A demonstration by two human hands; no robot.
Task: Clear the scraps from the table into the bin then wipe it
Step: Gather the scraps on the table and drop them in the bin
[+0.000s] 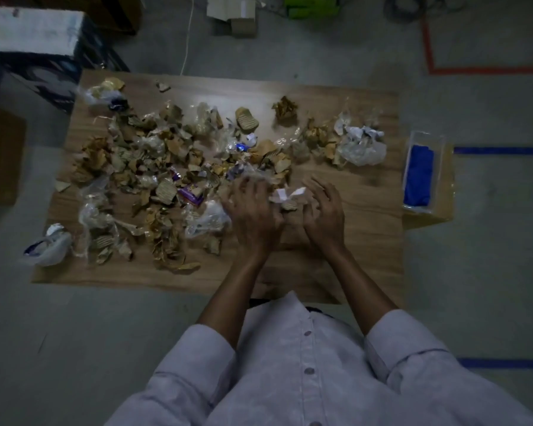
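The left hand (253, 210) and right hand (323, 210) flank a white paper scrap (288, 195) on the table (366, 241). The right fingers are spread and loosely curved. The left grip is blurred and cannot be determined. The scraps (154, 167) spread from 9 to 1 o'clock.

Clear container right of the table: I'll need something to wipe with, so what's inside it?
A blue cloth fills most of the clear container. Anything under the cloth is covered, so more could lie beneath unseen.
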